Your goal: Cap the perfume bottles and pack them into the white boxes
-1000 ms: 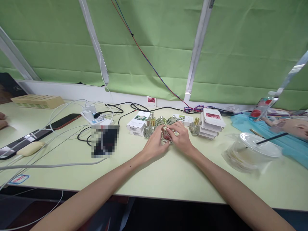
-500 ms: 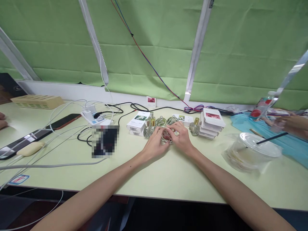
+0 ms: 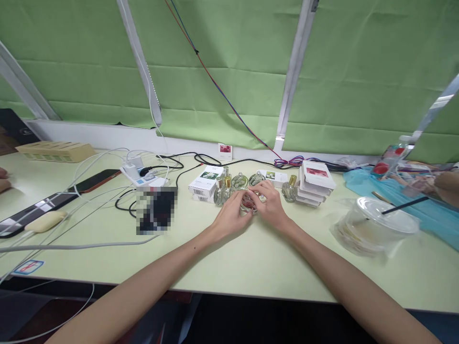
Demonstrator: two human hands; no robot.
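Note:
Between my two hands, at the middle of the table, is a small round glass perfume bottle (image 3: 247, 204) with reddish contents; fingers cover its top. My left hand (image 3: 232, 214) closes on it from the left, and my right hand (image 3: 269, 203) pinches near its top from the right. Just behind stand round glass bottles (image 3: 239, 181) with greenish contents. To the left are slim glass bottles with gold tops (image 3: 227, 181) beside white boxes (image 3: 204, 183). Right of my right hand stands another gold-topped bottle (image 3: 289, 189), against a stack of white boxes with red pictures (image 3: 315, 179).
At left lie a power strip (image 3: 141, 177), tangled cables, phones (image 3: 39, 208) and a cream-coloured oval object (image 3: 46, 221). A lidded plastic tub (image 3: 373, 227) stands at right near a blue plastic sheet (image 3: 412, 205), where another person's hand (image 3: 448, 186) shows.
My hands and the bottle have hardly moved. At the far right, the other person's hand has shifted and is blurred.

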